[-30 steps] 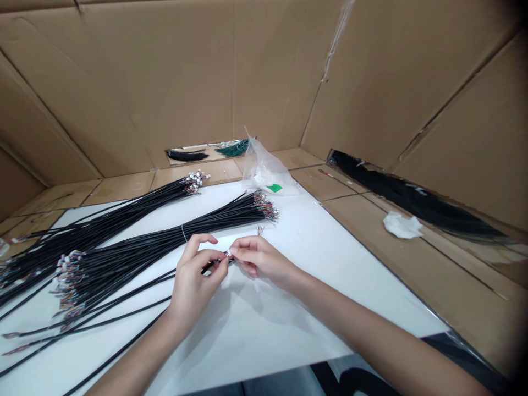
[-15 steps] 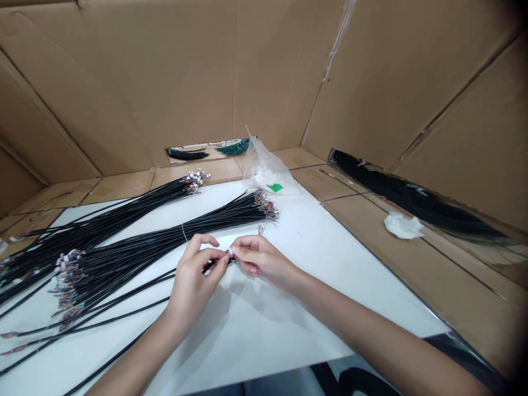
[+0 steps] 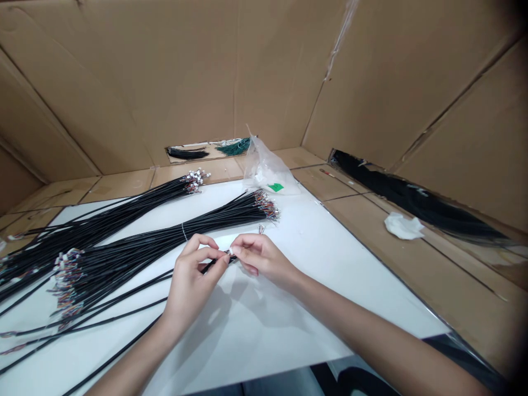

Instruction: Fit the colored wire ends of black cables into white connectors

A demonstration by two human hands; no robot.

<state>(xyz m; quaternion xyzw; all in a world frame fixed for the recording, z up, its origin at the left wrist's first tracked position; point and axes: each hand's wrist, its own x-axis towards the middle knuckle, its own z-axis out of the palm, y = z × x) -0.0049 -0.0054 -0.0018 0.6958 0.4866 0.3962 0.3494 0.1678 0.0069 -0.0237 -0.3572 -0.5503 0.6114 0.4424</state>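
Observation:
My left hand (image 3: 196,278) pinches the end of a black cable (image 3: 212,263) between thumb and finger, with its thin wires at the fingertips. Right against it, my right hand (image 3: 259,256) is closed on a small white connector (image 3: 231,251) at the wire ends. The fingertips of both hands nearly meet and partly hide the wires. Just behind them lies a tied bundle of black cables (image 3: 206,219) with bare coloured wire ends to the right. Several loose black cables (image 3: 111,313) run out to the left below the bundle.
Another cable bundle (image 3: 136,208), tipped with white connectors, lies further back left. A clear plastic bag (image 3: 268,168) with a green label stands at the white table's (image 3: 350,275) back edge. Crumpled white tissue (image 3: 403,226) rests on cardboard at right. Tall cardboard walls (image 3: 177,82) surround the table.
Both hands stay almost in the same place, with only slight finger movement around the connector. The bundles and the bag have not moved.

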